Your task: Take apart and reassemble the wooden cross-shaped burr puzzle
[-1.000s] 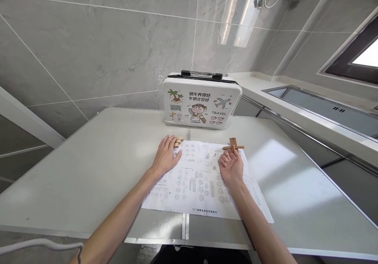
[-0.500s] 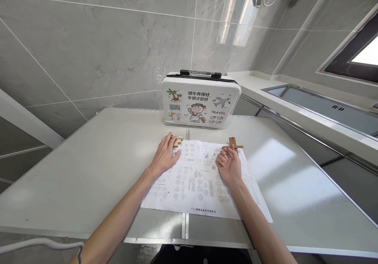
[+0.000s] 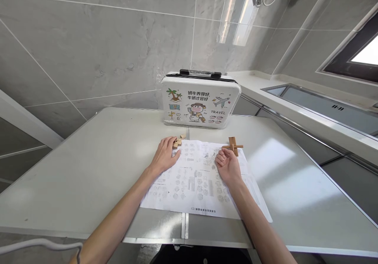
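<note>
A printed paper sheet (image 3: 203, 181) with rows of small line drawings lies on the table under both forearms. My left hand (image 3: 164, 154) rests at its upper left corner, palm down, fingers bent over small light wooden blocks (image 3: 178, 142) and partly hiding them; its thumb points off to the right. My right hand (image 3: 229, 165) lies palm up on the right part of the sheet, fingers loosely curled inward with nothing visible in them. Just beyond those fingers, a cross of brown wooden sticks (image 3: 233, 142) sits at the sheet's upper right corner, partly hidden.
A white case (image 3: 202, 102) with cartoon prints and a black handle stands upright at the back of the table (image 3: 88, 169), near the tiled wall. To the right is a counter with a sink (image 3: 330, 102). A white cable (image 3: 41, 243) runs at the lower left.
The fingers of my left hand have bent more, and the wooden blocks under them have shifted and turned, one now further up and right. My right hand has drawn slightly away from the wooden cross.
</note>
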The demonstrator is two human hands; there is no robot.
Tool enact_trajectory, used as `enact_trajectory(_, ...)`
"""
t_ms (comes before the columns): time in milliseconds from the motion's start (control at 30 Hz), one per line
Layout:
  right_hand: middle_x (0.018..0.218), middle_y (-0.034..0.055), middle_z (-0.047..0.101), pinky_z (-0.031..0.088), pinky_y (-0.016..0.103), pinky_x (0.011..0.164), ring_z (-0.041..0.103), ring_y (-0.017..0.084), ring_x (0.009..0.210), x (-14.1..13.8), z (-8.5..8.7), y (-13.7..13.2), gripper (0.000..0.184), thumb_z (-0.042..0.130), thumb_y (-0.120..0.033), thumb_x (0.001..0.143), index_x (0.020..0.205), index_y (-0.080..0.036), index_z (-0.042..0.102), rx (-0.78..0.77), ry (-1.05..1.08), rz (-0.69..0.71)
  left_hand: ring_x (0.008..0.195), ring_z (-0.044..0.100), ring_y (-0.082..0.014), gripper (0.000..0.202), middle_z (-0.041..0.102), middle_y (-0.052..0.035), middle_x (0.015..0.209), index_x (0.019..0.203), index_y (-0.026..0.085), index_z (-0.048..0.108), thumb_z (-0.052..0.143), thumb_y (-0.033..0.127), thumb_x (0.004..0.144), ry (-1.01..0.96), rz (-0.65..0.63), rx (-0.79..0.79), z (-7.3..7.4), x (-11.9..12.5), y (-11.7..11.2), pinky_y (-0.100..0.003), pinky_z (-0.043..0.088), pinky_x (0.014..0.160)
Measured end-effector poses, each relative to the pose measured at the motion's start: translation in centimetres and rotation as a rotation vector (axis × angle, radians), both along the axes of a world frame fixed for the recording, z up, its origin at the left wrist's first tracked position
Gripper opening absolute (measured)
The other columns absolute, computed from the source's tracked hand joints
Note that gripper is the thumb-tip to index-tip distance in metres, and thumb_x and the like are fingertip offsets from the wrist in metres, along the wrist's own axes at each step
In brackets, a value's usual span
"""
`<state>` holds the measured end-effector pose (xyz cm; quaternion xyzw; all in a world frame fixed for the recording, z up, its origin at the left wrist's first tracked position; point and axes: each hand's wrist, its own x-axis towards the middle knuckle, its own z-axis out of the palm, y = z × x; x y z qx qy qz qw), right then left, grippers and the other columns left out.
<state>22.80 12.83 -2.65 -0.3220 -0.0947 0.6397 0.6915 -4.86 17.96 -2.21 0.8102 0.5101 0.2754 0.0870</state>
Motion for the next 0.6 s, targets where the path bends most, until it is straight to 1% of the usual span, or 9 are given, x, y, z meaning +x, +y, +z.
enact_trajectory(67,0.069,-0.0079,0.045,0.038,0.016,0.039,0.036,0.005,0.048,-0.07,0.12,-0.05,0.026,0.074,-0.017,0.078,0.078,-0.022,0.048,-0.010,0.010,0.004,0.140,0.047,-0.0321,0.059,0.053,-0.0105,0.151,0.153,0.026,0.043,0.058,0.039,0.098,0.002,-0.010,0.012,0.03,-0.02,-0.03,-0.053,0.042,0.118)
enact_trajectory(167,0.070,-0.0073,0.046,0.040,0.016,0.039,0.038,0.005,0.049,-0.12,0.25,-0.11,0.026,0.074,-0.017,0.079,0.079,-0.022,0.049,-0.023,0.016,0.010,0.147,0.039,-0.0317,0.058,0.043,-0.0066,0.163,0.158,0.030,0.039,0.052,0.039,0.102,0.046,-0.038,-0.001,0.01,-0.13,-0.04,-0.054,0.039,0.120)
enact_trajectory(233,0.069,-0.0074,0.046,0.040,0.016,0.039,0.038,0.005,0.050,-0.11,0.26,-0.13,0.027,0.075,-0.017,0.079,0.079,-0.022,0.049,-0.025,0.020,0.015,0.149,0.036,-0.0318,0.055,0.036,-0.0032,0.168,0.158,0.033,0.040,0.048,0.040,0.104,0.088,-0.055,-0.020,0.01,-0.18,-0.04,-0.056,0.037,0.121)
enact_trajectory(300,0.069,-0.0074,0.046,0.040,0.015,0.039,0.039,0.005,0.050,-0.08,0.21,-0.11,0.027,0.075,-0.016,0.079,0.078,-0.022,0.048,-0.023,0.025,0.019,0.148,0.037,-0.0322,0.053,0.035,-0.0015,0.170,0.157,0.034,0.042,0.046,0.040,0.105,0.117,-0.056,-0.035,0.03,-0.19,-0.04,-0.056,0.036,0.121)
enact_trajectory(400,0.069,-0.0074,0.046,0.040,0.016,0.039,0.038,0.005,0.050,-0.03,0.06,-0.06,0.028,0.074,-0.015,0.080,0.078,-0.022,0.047,-0.017,0.031,0.022,0.145,0.040,-0.0325,0.051,0.040,-0.0009,0.167,0.155,0.033,0.046,0.047,0.040,0.105,0.120,-0.049,-0.035,0.05,-0.14,-0.04,-0.056,0.038,0.120)
enact_trajectory(600,0.069,-0.0081,0.044,0.040,0.016,0.040,0.039,0.005,0.050,0.06,-0.20,0.01,0.032,0.077,-0.016,0.078,0.078,-0.023,0.045,0.000,0.020,0.048,0.137,0.048,-0.0289,0.041,0.057,-0.0028,0.153,0.143,0.030,0.058,0.050,0.034,0.103,0.049,-0.097,0.025,0.28,0.01,-0.20,-0.051,0.045,0.115)
